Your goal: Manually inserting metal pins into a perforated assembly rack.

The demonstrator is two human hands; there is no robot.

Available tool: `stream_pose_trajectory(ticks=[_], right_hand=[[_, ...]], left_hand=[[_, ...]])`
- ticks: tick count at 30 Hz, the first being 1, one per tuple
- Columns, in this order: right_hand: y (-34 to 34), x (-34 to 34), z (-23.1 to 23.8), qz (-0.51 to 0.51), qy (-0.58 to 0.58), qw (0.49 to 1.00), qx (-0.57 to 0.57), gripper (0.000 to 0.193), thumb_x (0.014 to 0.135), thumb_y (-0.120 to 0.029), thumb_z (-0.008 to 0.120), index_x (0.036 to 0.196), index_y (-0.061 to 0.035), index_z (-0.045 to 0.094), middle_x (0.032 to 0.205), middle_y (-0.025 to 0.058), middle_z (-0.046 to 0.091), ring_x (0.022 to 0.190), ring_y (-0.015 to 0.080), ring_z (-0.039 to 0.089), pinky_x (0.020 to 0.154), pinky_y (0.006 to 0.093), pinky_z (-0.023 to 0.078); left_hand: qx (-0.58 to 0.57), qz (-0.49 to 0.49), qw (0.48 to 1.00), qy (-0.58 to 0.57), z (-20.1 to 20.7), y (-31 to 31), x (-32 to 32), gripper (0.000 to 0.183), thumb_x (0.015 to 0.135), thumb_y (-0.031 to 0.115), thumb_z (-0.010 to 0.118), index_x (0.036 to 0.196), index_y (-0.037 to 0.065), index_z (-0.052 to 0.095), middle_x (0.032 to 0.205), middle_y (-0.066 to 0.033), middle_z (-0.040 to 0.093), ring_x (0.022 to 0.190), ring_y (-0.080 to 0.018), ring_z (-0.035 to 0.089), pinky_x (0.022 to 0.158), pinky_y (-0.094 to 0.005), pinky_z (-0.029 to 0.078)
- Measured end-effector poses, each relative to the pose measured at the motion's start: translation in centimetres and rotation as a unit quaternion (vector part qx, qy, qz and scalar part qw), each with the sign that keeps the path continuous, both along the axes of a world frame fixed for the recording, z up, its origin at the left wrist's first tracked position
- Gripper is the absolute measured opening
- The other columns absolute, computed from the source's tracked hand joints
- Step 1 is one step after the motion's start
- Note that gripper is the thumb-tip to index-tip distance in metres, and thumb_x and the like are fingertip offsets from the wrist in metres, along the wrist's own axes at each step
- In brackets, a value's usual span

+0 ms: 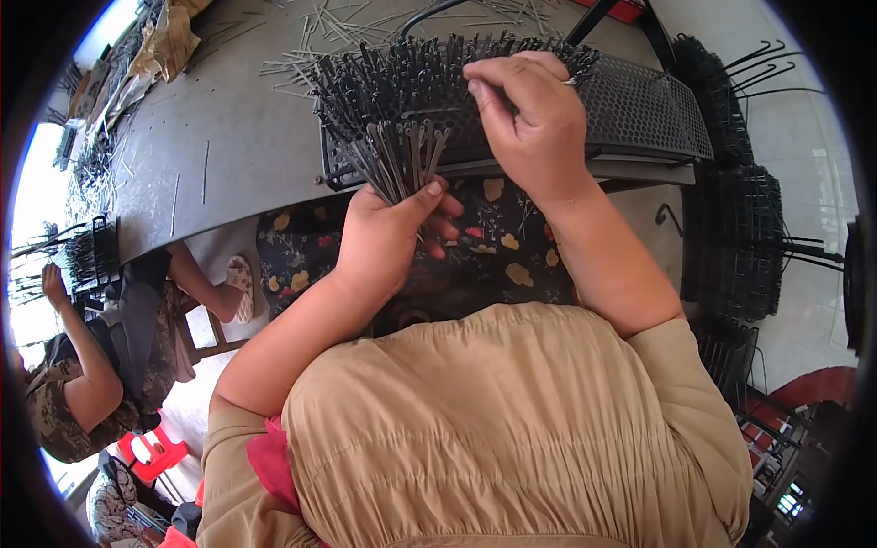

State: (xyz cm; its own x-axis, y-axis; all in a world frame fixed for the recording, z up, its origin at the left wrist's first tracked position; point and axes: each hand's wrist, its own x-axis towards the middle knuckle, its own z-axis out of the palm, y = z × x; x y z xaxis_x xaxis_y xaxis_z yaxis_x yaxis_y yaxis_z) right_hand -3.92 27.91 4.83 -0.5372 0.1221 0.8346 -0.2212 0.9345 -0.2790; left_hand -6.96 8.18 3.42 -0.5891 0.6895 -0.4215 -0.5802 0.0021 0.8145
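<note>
Across the bottom of the frame, a gathered tan fabric garment is worn, and beyond it a black cloth printed with yellow and red flowers is draped at the lap, presumably as protection for clothing. At the centre, a fanned bundle of thin dark-grey metal rods is grasped low down by the left hand; by this hold the upper ends are left spread and exposed, probably so that single rods can be told apart. Right of centre and higher, the right hand is raised with thumb and forefinger brought close together; whether anything is pinched there cannot be told. Just behind, a dense mass of dark upright metal pieces is crowded at a black perforated metal rack, set at the table's near edge, seemingly for easy reach. Around it, a grey flat-topped table is seen, with loose thin metal rods strewn over its far part at the top. At the left edge, a seated co-worker is seen with one arm lifted toward another dark rack.
</note>
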Motion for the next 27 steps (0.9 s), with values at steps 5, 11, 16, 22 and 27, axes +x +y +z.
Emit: stream_pose_trajectory(ticks=[5, 11, 16, 22, 27], right_hand=[[-0.5, 0.5, -0.4, 0.014, -0.024, 0.998, 0.053, 0.020, 0.069, 0.000, 0.076, 0.086, -0.0093, 0.071, 0.097, 0.0025, 0.070, 0.095, 0.0245, 0.060, 0.082, 0.0325, 0.047], [-2.6, -0.8, -1.4, -0.061, -0.094, 0.982, 0.155, 0.014, 0.067, -0.017, 0.079, 0.078, -0.0155, 0.069, 0.125, -0.0047, 0.061, 0.124, 0.0240, 0.045, 0.098, 0.0376, 0.031], [-2.7, -1.9, -1.3, -0.056, -0.092, 0.972, 0.209, 0.013, 0.069, -0.014, 0.077, 0.077, -0.0131, 0.067, 0.124, -0.0044, 0.061, 0.122, 0.0222, 0.048, 0.097, 0.0370, 0.032], [-2.4, -2.2, 0.2, 0.040, -0.042, 0.989, 0.139, 0.019, 0.072, -0.004, 0.074, 0.089, -0.0091, 0.066, 0.102, 0.0009, 0.067, 0.093, 0.0208, 0.062, 0.079, 0.0329, 0.046], [-1.3, 0.1, 0.3, 0.001, -0.032, 0.998, -0.054, 0.016, 0.082, 0.001, 0.072, 0.095, -0.0037, 0.065, 0.082, 0.0064, 0.069, 0.072, 0.0184, 0.067, 0.065, 0.0278, 0.053]], left_hand=[[-0.026, 0.048, 0.998, -0.011, -0.9, -1.9, 0.2, 0.013, 0.096, 0.013, 0.058, 0.102, 0.001, 0.061, 0.084, -0.0102, 0.068, 0.064, -0.0157, 0.064, 0.048, -0.0268, 0.048], [-0.025, 0.094, 0.995, -0.007, -1.5, -3.0, 0.1, 0.012, 0.096, 0.013, 0.058, 0.099, 0.002, 0.062, 0.082, -0.0088, 0.067, 0.064, -0.0150, 0.063, 0.049, -0.0265, 0.048], [-0.025, 0.086, 0.996, -0.019, -1.4, -3.7, 0.3, 0.012, 0.096, 0.013, 0.059, 0.098, 0.002, 0.063, 0.082, -0.0085, 0.067, 0.064, -0.0148, 0.063, 0.049, -0.0269, 0.048], [-0.044, 0.078, 0.996, -0.030, -0.9, -3.4, 0.1, 0.014, 0.095, 0.011, 0.059, 0.103, 0.000, 0.059, 0.083, -0.0107, 0.065, 0.065, -0.0177, 0.062, 0.050, -0.0288, 0.048], [-0.034, 0.030, 0.998, -0.035, -1.0, -2.6, 0.3, 0.012, 0.096, 0.013, 0.058, 0.101, 0.002, 0.059, 0.081, -0.0093, 0.066, 0.065, -0.0162, 0.063, 0.049, -0.0280, 0.049]])
